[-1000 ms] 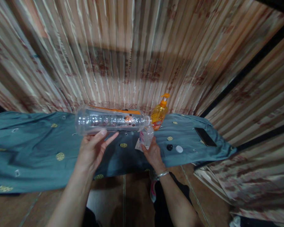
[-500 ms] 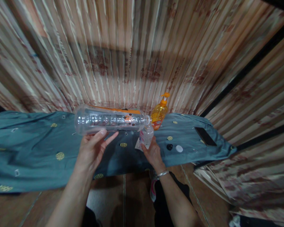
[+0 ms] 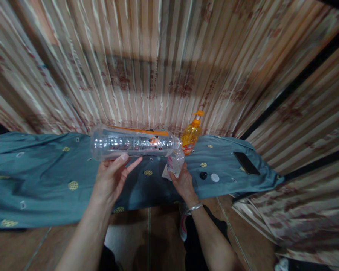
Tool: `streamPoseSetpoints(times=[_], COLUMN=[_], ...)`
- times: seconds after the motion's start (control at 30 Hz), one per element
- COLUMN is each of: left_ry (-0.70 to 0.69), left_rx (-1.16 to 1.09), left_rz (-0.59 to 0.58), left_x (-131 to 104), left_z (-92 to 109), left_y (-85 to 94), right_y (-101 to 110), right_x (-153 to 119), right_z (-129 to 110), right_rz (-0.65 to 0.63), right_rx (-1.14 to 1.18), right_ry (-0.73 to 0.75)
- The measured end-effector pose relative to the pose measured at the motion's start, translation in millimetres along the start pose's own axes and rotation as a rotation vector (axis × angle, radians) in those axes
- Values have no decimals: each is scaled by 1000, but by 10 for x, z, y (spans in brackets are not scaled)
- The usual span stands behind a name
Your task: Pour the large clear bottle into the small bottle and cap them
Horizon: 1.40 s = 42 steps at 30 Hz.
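My left hand (image 3: pixel 113 175) grips a large clear plastic bottle (image 3: pixel 130 142) from below, its thumb on the near side and a finger stretched along it. The bottle lies nearly level, its uncapped neck pointing right. Around a smaller clear bottle (image 3: pixel 176 160) with a pinkish label, my right hand (image 3: pixel 183 180) is closed. This small bottle stands slightly tilted, its top right beneath the large bottle's mouth. Whether the two mouths touch I cannot tell. Some whitish paper-like material (image 3: pixel 165 173) shows beside the small bottle's base.
Behind the small bottle stands an orange pump bottle (image 3: pixel 190 136). A black cap (image 3: pixel 203 175) and a white cap (image 3: pixel 214 177) lie on the teal cloth (image 3: pixel 45 162) to the right. Further right is a black phone (image 3: pixel 246 163). A striped curtain (image 3: pixel 135 67) hangs behind the table.
The whole view has shifted very slightly. Both hands keep their hold, and the two bottles stay in the same position relative to each other.
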<state>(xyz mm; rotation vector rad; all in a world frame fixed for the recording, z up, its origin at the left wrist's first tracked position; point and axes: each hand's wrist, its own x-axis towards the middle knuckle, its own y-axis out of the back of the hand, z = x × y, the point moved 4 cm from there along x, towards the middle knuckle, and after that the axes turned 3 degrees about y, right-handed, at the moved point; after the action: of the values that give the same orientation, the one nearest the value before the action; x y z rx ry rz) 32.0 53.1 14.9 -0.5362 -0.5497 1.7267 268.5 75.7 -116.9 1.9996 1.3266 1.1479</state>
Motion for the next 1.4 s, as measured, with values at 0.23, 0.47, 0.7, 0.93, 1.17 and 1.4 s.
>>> streamPoseSetpoints(times=[0.23,0.47,0.7,0.93,1.17,1.4], left_ry=[3,5,10,11,0,17], left_rx=[0,2,-10,-17,-38,-44], left_rz=[1,11,15,16,5,9], left_x=[-3,1,9,15,32,54], left_z=[8,2,-13,-33,-30,-14], left_y=[-4,-3,-1,17,-15,-14], right_y=[12,9,34,34,22,-18], right_x=[-2,-5,-3,3,-1,7], right_z=[2,1,-19,-21,-4,27], right_rz=[-13,1,-5,-34,-21,-2], right_rx=[-9,-12,-10,-27,-17,-29], right_ry=[-8,-5,-15,-36,-35,-36])
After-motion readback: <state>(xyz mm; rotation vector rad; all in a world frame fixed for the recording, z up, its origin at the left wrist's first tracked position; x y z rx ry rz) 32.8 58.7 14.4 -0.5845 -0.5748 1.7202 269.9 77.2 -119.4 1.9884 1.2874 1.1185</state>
